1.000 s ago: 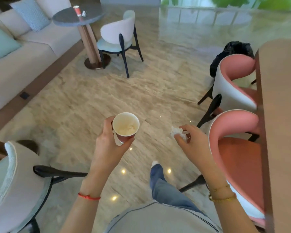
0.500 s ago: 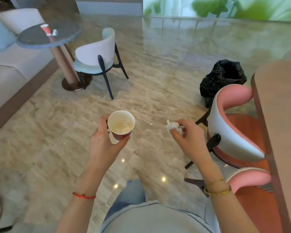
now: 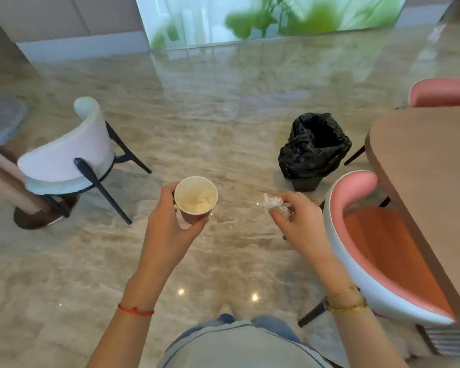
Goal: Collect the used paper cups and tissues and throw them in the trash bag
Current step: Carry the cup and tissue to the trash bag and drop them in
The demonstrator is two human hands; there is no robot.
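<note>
left hand (image 3: 168, 232): grips paper cup (image 3: 195, 199) upright at centre frame, tissue wad stays inside
right hand (image 3: 300, 221): pinches crumpled tissue (image 3: 272, 203), centre-right
trash bag (image 3: 314, 150): open, right of centre, likely drop target

The paper cup (image 3: 195, 199) is cream inside with a reddish outer wall; the crumpled tissue (image 3: 272, 203) is white. The trash bag (image 3: 312, 150) is glossy black. The floor (image 3: 223, 128) is beige marble, streaked. One chair (image 3: 377, 251) is pink with a white shell, another (image 3: 64, 155) white and pale blue on dark legs. The tabletop (image 3: 430, 160) is brown wood.
</note>
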